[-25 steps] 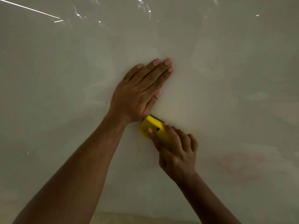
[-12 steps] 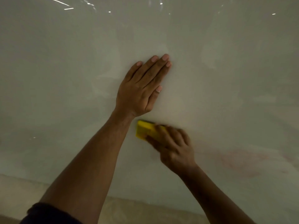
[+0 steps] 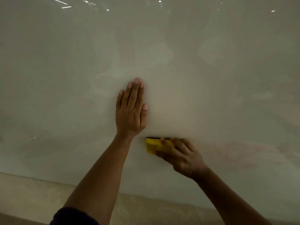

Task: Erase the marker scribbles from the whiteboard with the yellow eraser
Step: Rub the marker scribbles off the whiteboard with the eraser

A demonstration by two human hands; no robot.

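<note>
The right hand (image 3: 181, 155) is closed around the yellow eraser (image 3: 152, 146), just right of frame centre. The eraser looks light, and holding its yellow back seems best. The left hand (image 3: 131, 111) lies open and flat on the glossy whiteboard (image 3: 65, 78), holding nothing.

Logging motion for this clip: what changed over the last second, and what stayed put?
The left hand turned its fingers from slanting right to pointing straight up. The yellow eraser levelled out from tilted. Unchanged: the right hand grips the eraser against the whiteboard, left palm flat, faint red smudges remain.

Looks like an office or classroom: a big glossy whiteboard (image 3: 211, 70) mirrors ceiling strip lights, pale wall (image 3: 32, 197) below it.
</note>
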